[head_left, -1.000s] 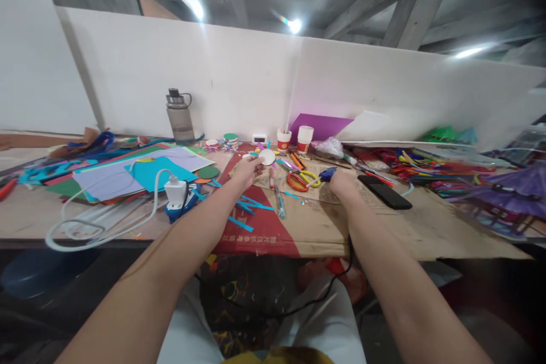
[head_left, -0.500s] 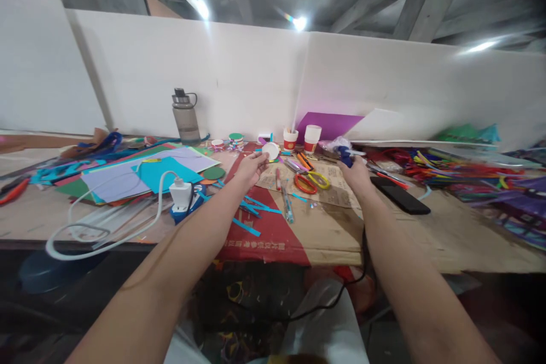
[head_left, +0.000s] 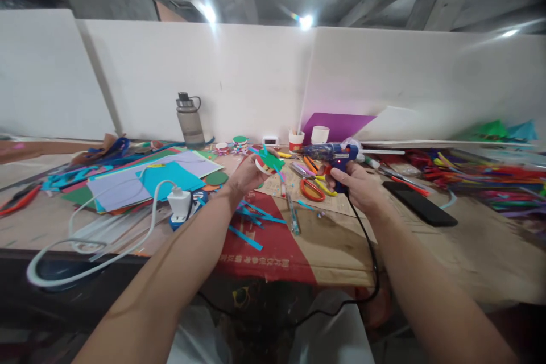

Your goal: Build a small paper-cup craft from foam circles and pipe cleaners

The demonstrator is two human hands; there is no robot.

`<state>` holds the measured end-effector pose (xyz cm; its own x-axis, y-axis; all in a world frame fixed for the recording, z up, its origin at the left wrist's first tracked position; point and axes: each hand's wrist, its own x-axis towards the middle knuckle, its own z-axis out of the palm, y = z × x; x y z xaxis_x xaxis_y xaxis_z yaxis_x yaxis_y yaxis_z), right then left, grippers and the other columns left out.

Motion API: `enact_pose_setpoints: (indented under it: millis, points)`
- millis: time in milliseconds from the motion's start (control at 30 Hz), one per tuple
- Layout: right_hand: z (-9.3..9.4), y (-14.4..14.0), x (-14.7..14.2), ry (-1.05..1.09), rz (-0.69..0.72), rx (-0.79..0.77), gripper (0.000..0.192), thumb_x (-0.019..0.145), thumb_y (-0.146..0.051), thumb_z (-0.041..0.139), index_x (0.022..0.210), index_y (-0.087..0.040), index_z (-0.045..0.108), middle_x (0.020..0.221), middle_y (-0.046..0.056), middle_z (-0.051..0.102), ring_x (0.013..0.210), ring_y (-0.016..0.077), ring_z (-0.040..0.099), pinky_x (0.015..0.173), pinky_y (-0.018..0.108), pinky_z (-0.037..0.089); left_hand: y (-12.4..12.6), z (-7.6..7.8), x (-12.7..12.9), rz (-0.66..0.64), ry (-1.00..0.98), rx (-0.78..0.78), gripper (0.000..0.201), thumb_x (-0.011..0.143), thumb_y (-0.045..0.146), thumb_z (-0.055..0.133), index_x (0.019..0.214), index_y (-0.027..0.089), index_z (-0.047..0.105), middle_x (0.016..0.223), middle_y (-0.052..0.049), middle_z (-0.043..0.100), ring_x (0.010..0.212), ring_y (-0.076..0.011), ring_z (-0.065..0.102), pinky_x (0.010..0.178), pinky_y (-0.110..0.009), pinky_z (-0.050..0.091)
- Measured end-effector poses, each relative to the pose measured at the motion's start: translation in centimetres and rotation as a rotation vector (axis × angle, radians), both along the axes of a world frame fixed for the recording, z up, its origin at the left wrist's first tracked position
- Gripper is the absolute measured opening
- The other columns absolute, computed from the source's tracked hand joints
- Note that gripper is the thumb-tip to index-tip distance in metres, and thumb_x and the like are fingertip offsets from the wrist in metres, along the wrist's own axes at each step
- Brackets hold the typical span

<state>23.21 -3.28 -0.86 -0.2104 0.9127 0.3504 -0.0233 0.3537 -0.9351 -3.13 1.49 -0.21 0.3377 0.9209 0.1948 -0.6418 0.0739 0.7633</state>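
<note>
White partition boards back our cluttered cardboard table (head_left: pixel 324 239). Our right hand (head_left: pixel 362 187) grips the rigid glue gun (head_left: pixel 335 153) by its handle; our left hand (head_left: pixel 245 173) pinches a light, flimsy paper craft (head_left: pixel 268 162) at its rim, judging it easily crushed

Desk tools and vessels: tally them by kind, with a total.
Glue gun: 1
Scissors: 1
Paper cups: 2
Water bottle: 1
Phone: 1
Total: 6
</note>
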Motion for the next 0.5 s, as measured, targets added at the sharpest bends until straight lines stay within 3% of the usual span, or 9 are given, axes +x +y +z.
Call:
enact_pose_setpoints:
  millis: [167, 500]
  points:
    - [-0.1, -0.2, 0.2, -0.108, 0.054, 0.022, 0.035, 0.08, -0.053, 0.066, 0.077, -0.021, 0.051, 0.065, -0.002, 0.052, 0.058, 0.0121, 0.045, 0.056, 0.028, 0.037, -0.4, 0.6, 0.0, -0.025, 0.059, 0.029, 0.014, 0.079, 0.013, 0.063, 0.091, 0.015, 0.07, 0.085, -0.004, 0.071, 0.079, -0.0168, 0.069, 0.073, -0.026, 0.055]
    - [0.8, -1.2, -0.4, -0.202, 0.077, 0.02, 0.035, 0.079, -0.053, 0.065, 0.079, -0.02, 0.052, 0.064, -0.002, 0.05, 0.058, 0.0122, 0.045, 0.056, 0.029, 0.037, -0.2, 0.5, 0.1, -0.063, 0.117, 0.116, 0.011, 0.072, 0.015, 0.065, 0.082, 0.016, 0.069, 0.082, -0.005, 0.07, 0.078, -0.0189, 0.069, 0.07, -0.028, 0.055]
